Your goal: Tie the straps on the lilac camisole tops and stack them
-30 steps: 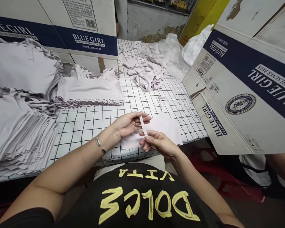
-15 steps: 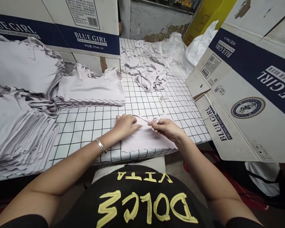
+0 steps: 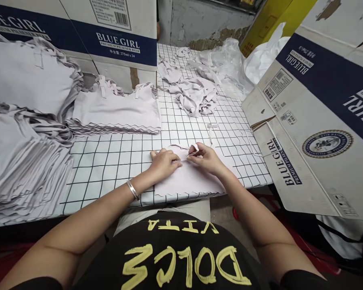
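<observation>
A pale pink strappy top (image 3: 193, 181) lies flat at the table's front edge, its wavy hem towards me. On its upper left part rests my left hand (image 3: 165, 164), fingers closed and bent, the fingertips at a thin pale line that runs across to the other hand. My right hand (image 3: 206, 159) pinches a looped strap (image 3: 193, 150) of the top between thumb and fingers, just above the cloth. The two hands are a short gap apart. What exactly the left fingertips grip is too small to make out.
Stacks of similar tops (image 3: 115, 108) stand on the left, with a taller folded pile (image 3: 27, 161) nearer me. Crumpled pink cloth (image 3: 196, 94) and clear plastic (image 3: 230, 66) lie at the back of the checked table (image 3: 93, 161). Cartons (image 3: 308, 129) flank both sides; a loose strap (image 3: 211, 133) lies ahead.
My right hand has turned and lifted the strap into a loop, moving slightly left. My left fingertips have closed in towards it. The view has shifted slightly.
</observation>
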`<state>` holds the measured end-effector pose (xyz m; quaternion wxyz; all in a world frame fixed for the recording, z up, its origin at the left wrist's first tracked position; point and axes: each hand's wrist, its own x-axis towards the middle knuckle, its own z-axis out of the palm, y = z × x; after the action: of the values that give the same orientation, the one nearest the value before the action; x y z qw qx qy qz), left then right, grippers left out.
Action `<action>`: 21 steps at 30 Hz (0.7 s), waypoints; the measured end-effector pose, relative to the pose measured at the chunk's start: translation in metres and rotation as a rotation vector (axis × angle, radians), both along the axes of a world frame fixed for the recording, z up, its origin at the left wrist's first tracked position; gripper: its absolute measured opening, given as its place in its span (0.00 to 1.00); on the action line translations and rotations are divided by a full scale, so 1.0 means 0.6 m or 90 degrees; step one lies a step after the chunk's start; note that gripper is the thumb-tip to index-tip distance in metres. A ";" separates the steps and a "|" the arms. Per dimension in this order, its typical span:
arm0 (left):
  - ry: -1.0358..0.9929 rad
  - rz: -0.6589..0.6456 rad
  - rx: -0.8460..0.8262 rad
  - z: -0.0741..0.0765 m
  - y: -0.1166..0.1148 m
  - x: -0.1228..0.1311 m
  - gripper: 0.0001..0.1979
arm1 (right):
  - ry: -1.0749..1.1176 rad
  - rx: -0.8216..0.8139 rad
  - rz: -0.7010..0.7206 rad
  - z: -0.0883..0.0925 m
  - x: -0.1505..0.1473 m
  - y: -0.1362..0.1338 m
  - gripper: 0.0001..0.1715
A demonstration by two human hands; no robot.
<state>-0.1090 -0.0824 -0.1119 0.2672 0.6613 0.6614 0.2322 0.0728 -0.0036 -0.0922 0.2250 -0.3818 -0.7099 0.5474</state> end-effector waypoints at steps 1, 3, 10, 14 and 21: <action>-0.005 0.003 0.005 0.000 0.000 0.001 0.09 | -0.031 0.047 0.021 -0.001 -0.002 0.000 0.12; -0.010 0.007 0.015 0.000 -0.001 0.003 0.10 | -0.081 0.104 0.065 -0.002 -0.004 0.002 0.08; -0.027 0.033 0.036 0.002 -0.004 0.004 0.08 | -0.103 0.138 0.118 -0.004 -0.001 0.002 0.05; -0.031 0.036 0.037 0.004 -0.005 0.004 0.08 | -0.100 0.131 0.118 -0.007 -0.002 0.002 0.06; -0.042 0.036 0.029 0.005 -0.003 0.011 0.07 | -0.072 0.121 0.100 -0.010 -0.013 -0.005 0.07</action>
<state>-0.1022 -0.0841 -0.1089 0.2667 0.6404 0.6651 0.2764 0.0649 -0.0067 -0.0984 0.1764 -0.3323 -0.7975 0.4716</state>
